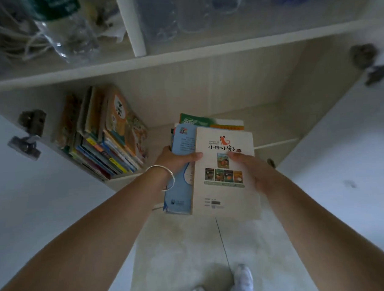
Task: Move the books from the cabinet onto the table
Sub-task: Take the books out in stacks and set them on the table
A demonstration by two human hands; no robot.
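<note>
A stack of books juts out of the low cabinet shelf (pixel 274 141). On top lies a cream book (pixel 223 188) with a red dog on its cover, and a light blue book (pixel 182 189) sits beneath it to the left. My left hand (pixel 176 159), with a silver bangle on the wrist, grips the stack's left edge, thumb on top. My right hand (pixel 253 171) holds the right edge, fingers on the cream cover. A green and orange book (pixel 207 121) lies flat behind them. A row of leaning picture books (pixel 107 136) stands at the shelf's left.
Both white cabinet doors (pixel 35 207) stand open to either side, with metal hinges (pixel 29 128) on the left. The shelf above holds clear plastic bags (pixel 71 34) and cords. Pale floor (pixel 191 244) and my white shoes (pixel 241 277) show below.
</note>
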